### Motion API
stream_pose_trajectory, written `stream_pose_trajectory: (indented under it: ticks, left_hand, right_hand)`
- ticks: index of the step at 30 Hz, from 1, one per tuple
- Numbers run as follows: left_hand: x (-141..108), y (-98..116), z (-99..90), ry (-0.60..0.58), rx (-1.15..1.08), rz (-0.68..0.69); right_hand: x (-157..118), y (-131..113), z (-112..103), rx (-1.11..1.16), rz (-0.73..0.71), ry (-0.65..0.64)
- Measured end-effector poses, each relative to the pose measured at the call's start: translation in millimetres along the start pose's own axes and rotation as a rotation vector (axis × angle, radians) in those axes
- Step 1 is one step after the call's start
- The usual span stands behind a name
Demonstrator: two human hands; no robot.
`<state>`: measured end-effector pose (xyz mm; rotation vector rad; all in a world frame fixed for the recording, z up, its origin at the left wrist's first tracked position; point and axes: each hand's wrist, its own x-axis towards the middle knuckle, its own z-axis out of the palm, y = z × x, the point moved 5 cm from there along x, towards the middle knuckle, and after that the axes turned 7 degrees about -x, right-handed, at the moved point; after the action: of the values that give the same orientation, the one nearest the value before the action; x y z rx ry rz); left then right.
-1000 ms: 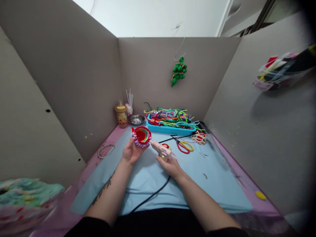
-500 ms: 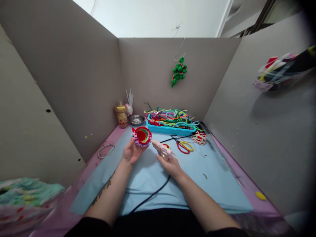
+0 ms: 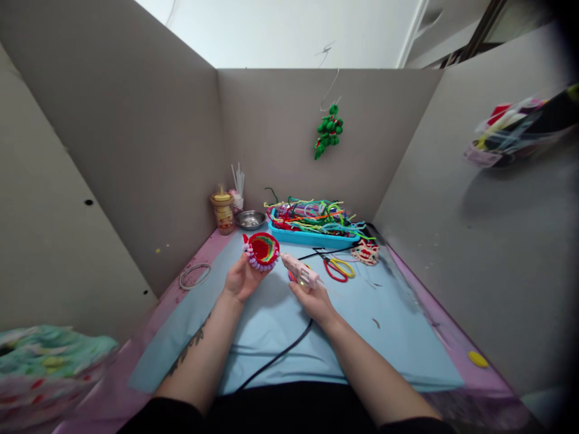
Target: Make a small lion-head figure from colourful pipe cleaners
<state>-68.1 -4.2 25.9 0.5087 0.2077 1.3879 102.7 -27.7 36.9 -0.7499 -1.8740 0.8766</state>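
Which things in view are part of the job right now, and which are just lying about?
In the job:
red bowl-shaped piece, held in the left hand
pink glue gun, held in the right hand
black cord, probably the glue gun's

Apparently just lying about:
scissors
blue tray of fuzzy stems, possibly supplies
metal bowl
cup
yellow disc

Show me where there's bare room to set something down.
Largest patch: right front of the blue sheet, between the right forearm, scissors and yellow disc, broken by a dark scrap. Smaller: between left forearm and pale ring. A black cable crosses between the forearms. Crowded: the back, with blue tray, metal bowl and lidded cup.
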Motion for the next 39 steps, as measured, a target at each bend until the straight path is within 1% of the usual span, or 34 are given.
stream_pose_trajectory:
  ticks: [4, 8, 14, 21, 26, 32, 39]
  left_hand:
    - [0, -1, 1.8, -0.012, 0.004, -0.017]
    - [-1, -2, 1.2, 0.005, 0.001, -0.021]
    - [-2, -3, 0.4, 0.027, -0.006, -0.024]
    - [0, -5, -6.3, 0.009, 0.002, -0.05]
    - [1, -6, -10.2, -0.018, 0.035, -0.074]
    - [0, -8, -10.5, -0.031, 0.067, -0.111]
    - [-1, -10, -9.8, -0.028, 0.096, -0.123]
  right_hand:
    - [1, -1, -3, -0.02, -0.001, 0.022]
    - [0, 1, -6, -0.027, 0.017, 0.072]
    - [0, 0, -7, -0.025, 0.013, 0.078]
    - [-3, -2, -10, -0.06, 0.063, 0.135]
    - [-5, 4, -12, -0.099, 0.09, 0.174]
    - [-4, 9, -12, -0.083, 0.051, 0.173]
    - [-5, 9, -13, -0.111, 0.07, 0.211]
